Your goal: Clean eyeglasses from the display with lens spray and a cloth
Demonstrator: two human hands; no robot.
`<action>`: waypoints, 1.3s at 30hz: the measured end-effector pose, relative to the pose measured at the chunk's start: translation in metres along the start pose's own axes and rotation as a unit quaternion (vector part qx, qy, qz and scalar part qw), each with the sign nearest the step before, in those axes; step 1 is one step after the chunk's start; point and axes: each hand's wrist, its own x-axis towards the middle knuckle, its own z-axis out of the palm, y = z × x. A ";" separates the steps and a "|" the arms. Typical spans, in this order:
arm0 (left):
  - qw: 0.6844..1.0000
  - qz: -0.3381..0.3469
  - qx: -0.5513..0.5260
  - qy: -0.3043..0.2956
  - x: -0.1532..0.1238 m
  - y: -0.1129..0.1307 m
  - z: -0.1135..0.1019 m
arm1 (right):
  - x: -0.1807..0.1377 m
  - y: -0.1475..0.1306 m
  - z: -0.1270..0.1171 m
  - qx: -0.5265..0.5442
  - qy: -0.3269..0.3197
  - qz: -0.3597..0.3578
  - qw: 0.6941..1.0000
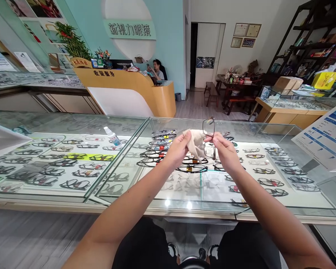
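Observation:
A pair of eyeglasses [208,127] is held up on its side above the glass counter, one lens above the other. My right hand [223,149] pinches it around the middle of the frame. In my left hand [180,146] is a cream cleaning cloth [195,142], its fingers closed on the fabric. The cloth lies right beside the glasses and partly behind them; whether it touches a lens I cannot tell. Beneath my hands several dark-framed glasses [192,169] with coloured tags sit in rows.
A white spray bottle [112,136] stands on the counter [145,200] to the left. Paper stands rise at left and right [324,130]. Beyond, a person [157,70] sits behind a yellow service desk [164,99].

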 end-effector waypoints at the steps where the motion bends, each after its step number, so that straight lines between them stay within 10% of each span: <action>1: 1.000 -0.009 0.026 -0.014 -0.001 -0.001 0.000 | 0.001 0.000 -0.003 0.001 0.015 -0.002 1.000; 7: 0.978 -0.024 0.153 -0.138 -0.016 -0.003 0.010 | 0.003 0.002 -0.005 0.003 0.015 0.034 0.999; 23: 0.974 -0.054 0.131 -0.178 -0.022 0.002 0.015 | -0.003 0.003 0.009 0.089 0.001 0.094 0.992; 39: 0.992 0.027 0.114 -0.048 -0.027 -0.017 0.024 | -0.011 0.007 0.026 0.086 -0.011 0.071 0.994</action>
